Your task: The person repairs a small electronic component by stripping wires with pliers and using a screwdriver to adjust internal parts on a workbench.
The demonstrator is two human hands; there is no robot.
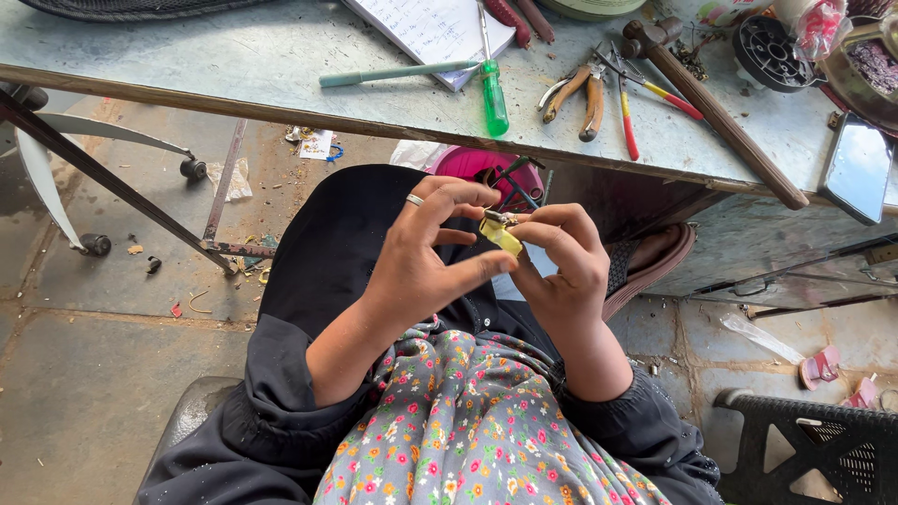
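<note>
Over my lap, my left hand (pixel 426 257) and my right hand (pixel 561 266) meet around a small yellow part (pixel 500 234) with a bit of metal at its top. Fingers of both hands pinch it; my left thumb lies under it and a ring sits on one left finger. Much of the part is hidden by my fingertips. Below the hands are my dark sleeves and a grey flowered cloth (pixel 477 430).
A worn workbench (pixel 234 56) runs along the top with a green-handled screwdriver (pixel 493 98), pliers (pixel 580 93), red-handled cutters (pixel 629 117), a hammer (pixel 720 117), a notebook (pixel 430 28), a teal pen (pixel 393 73) and a phone (pixel 856 168). A black crate (pixel 823 449) stands at lower right.
</note>
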